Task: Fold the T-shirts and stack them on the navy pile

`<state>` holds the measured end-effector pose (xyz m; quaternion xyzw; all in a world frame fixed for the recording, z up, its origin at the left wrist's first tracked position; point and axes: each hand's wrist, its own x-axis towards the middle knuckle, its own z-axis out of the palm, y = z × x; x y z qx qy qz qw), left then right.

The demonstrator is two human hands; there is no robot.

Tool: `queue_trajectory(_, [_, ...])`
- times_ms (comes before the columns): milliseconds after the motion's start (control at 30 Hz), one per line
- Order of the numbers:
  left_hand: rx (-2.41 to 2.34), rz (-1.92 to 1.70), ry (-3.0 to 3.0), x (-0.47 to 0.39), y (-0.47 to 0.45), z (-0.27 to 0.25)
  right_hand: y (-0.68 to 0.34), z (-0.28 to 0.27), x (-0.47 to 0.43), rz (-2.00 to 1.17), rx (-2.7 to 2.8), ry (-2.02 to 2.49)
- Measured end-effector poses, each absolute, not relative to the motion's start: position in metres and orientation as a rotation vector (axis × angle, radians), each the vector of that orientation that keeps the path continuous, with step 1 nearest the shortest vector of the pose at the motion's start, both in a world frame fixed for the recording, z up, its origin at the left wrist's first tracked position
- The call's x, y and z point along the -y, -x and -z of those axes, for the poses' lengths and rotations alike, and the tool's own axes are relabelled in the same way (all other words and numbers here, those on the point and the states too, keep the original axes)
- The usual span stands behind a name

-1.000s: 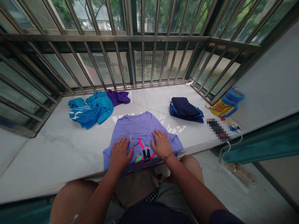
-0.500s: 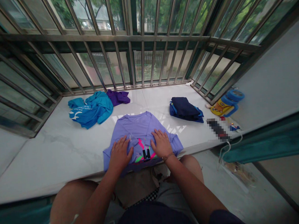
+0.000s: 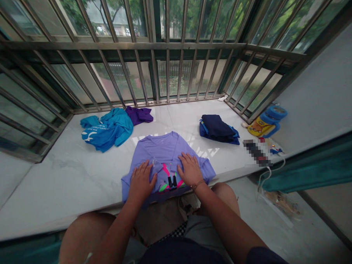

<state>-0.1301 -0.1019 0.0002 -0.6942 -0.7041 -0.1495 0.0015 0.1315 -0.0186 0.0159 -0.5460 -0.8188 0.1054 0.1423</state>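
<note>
A lavender shirt [image 3: 162, 148] lies spread on the white marble ledge, its neckline toward the window and its lower part over the front edge. Pink, green and black print shows near its lower middle. My left hand [image 3: 142, 179] rests flat on the shirt's left half, fingers stretched out. On the right half lies my right hand [image 3: 191, 169], also flat with fingers apart, a thin bracelet [image 3: 197, 184] at the wrist. Neither hand grips the cloth.
A crumpled blue shirt [image 3: 108, 131] and a purple garment [image 3: 139, 115] lie at the back left. Folded navy clothes [image 3: 218, 129] sit to the right. Beyond them are a blue-and-yellow bottle [image 3: 265, 122] and a blurred-out item with a white cable [image 3: 264, 178]. Metal bars [image 3: 156, 74] line the window.
</note>
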Motion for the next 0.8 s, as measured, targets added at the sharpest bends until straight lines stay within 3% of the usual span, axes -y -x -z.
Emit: queue_trajectory(800, [2.193,0.489,2.18,0.1017,0.1299,0.0006,-0.1311,-0.0159,0.0186,-0.31,2.363,1.581])
